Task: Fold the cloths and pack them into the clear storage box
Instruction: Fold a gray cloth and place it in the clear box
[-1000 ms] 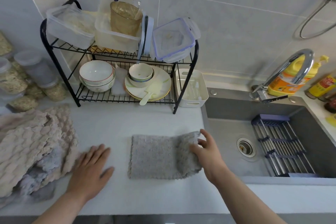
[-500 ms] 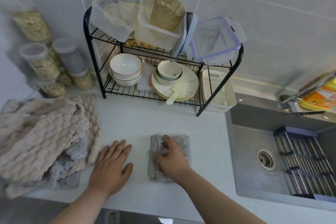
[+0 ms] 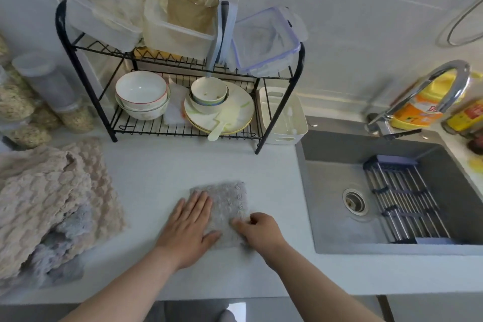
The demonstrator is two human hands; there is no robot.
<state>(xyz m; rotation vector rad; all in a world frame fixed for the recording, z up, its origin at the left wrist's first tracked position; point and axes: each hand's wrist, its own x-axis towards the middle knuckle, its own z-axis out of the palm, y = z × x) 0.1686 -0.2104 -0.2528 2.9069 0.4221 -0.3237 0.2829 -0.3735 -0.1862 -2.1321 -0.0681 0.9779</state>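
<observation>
While both hands sit on cloth (image 3: 230,201), notes:
- Left hand (image 3: 190,227): fingers straight, pressing flat on cloth's 9 o'clock half.
- Right hand (image 3: 261,230): fingers curled, apparently pinching 4 o'clock edge.
- Cloth: one, grey, folded, mid-counter (image 3: 156,170). Likely light, limp, fluffy; lift by folded edge, palm beneath.
- Pile (image 3: 47,198), 9 o'clock: beige and grey, count unclear.
- Boxes (image 3: 104,18), 12 o'clock, on rack (image 3: 298,81): three clear.

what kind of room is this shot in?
Most likely a home kitchen. A sink with a tap is set into the counter, a dish rack holds bowls and plates, and jars of dry food stand by the wall.
</observation>
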